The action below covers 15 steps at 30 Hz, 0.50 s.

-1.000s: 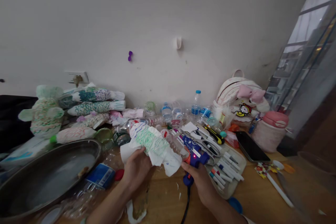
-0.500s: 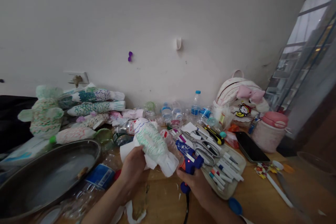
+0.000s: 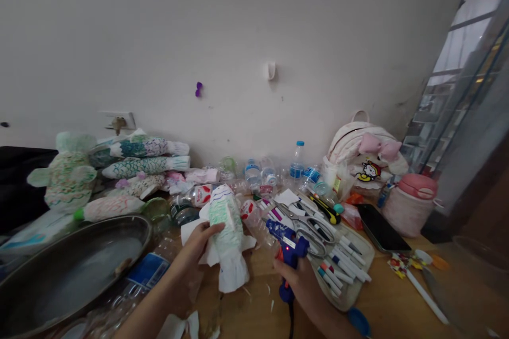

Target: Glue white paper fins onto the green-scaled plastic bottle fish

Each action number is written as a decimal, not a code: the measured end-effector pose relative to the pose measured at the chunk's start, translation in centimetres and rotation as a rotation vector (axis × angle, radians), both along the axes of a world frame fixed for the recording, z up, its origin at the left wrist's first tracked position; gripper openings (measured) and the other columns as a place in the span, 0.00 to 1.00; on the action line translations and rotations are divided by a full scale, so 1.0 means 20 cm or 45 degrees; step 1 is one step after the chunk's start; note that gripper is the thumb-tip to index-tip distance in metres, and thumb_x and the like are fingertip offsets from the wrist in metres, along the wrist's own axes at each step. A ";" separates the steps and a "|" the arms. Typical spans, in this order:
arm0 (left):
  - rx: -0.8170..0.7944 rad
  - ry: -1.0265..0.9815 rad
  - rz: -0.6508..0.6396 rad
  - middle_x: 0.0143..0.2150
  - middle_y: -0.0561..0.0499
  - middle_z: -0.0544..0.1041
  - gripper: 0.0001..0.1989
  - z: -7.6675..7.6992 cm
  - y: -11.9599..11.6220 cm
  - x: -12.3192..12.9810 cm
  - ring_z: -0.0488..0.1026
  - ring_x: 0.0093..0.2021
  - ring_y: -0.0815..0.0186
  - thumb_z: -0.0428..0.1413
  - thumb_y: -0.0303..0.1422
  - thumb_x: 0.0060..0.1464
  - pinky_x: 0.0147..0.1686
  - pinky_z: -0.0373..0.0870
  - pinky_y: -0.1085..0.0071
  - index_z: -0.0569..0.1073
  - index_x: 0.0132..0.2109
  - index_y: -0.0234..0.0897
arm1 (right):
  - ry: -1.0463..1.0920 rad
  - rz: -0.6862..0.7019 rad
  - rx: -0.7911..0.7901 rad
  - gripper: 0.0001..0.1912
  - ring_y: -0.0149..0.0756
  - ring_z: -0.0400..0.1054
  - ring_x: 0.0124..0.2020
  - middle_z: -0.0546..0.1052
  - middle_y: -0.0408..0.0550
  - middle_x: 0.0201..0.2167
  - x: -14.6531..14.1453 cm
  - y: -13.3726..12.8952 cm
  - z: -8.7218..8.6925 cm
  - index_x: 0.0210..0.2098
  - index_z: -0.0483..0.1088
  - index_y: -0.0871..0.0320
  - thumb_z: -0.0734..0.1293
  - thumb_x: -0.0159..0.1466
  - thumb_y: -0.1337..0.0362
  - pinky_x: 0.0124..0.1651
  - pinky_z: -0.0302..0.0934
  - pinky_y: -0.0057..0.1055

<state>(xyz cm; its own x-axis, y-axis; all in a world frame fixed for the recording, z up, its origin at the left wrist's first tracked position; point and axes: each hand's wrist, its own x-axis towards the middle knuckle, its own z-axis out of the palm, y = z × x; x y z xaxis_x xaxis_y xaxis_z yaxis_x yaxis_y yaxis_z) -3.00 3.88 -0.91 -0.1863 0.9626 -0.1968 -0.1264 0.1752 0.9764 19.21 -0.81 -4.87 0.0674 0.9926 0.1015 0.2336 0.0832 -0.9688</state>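
Note:
My left hand (image 3: 204,241) is closed on a paper-covered fish (image 3: 229,228), marked with green scales and blue lines, its white tail toward me. White paper fins stick out from its sides. In my right hand (image 3: 296,273) is a blue hot glue gun (image 3: 287,238), its small red light lit and its nozzle pointing up and left, apart from the fish. A cord runs down from its handle. Just right of it lies a tray (image 3: 345,302) with scissors (image 3: 312,225), a yellow-black box cutter (image 3: 325,208) and several markers (image 3: 345,262).
Several decorated fish (image 3: 147,165) lie at the back left, above a large dark oval pan (image 3: 147,228). Plastic bottles (image 3: 296,161) line the wall. A pink-white backpack (image 3: 358,143), a pink-lidded jar (image 3: 411,204) and a phone (image 3: 384,228) stand or lie at the right. Paper scraps (image 3: 178,326) lie in front.
The fish has turned more upright in my left hand, its tail swinging left and toward me. My right hand with the glue gun has shifted slightly right and down in view.

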 end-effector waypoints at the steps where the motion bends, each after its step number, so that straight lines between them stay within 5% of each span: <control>1: 0.007 0.039 0.018 0.26 0.48 0.78 0.06 -0.01 0.01 0.00 0.75 0.25 0.61 0.61 0.30 0.41 0.25 0.71 0.70 0.73 0.31 0.34 | -0.116 0.001 0.046 0.11 0.39 0.68 0.29 0.73 0.44 0.25 0.01 -0.01 0.02 0.30 0.68 0.56 0.63 0.52 0.56 0.36 0.63 0.33; 5: 0.082 0.214 0.119 0.22 0.52 0.72 0.11 -0.05 0.07 -0.01 0.72 0.25 0.60 0.63 0.31 0.32 0.28 0.71 0.66 0.69 0.26 0.37 | -0.416 0.104 0.050 0.12 0.41 0.71 0.33 0.76 0.49 0.28 0.07 -0.07 0.03 0.32 0.70 0.56 0.62 0.53 0.56 0.39 0.64 0.34; 10: 0.233 0.434 0.362 0.32 0.54 0.65 0.25 -0.13 0.10 -0.05 0.67 0.31 0.60 0.62 0.41 0.25 0.35 0.69 0.58 0.62 0.34 0.40 | -0.666 0.158 -0.067 0.15 0.44 0.72 0.33 0.78 0.51 0.30 0.12 -0.13 0.02 0.34 0.71 0.56 0.61 0.52 0.55 0.37 0.64 0.34; 15: 0.347 0.639 0.568 0.35 0.56 0.59 0.25 -0.16 0.06 -0.05 0.64 0.35 0.61 0.61 0.39 0.30 0.40 0.67 0.56 0.56 0.35 0.43 | -0.732 0.231 -0.028 0.16 0.42 0.72 0.37 0.78 0.51 0.35 0.12 -0.13 0.03 0.39 0.70 0.57 0.61 0.54 0.58 0.40 0.65 0.32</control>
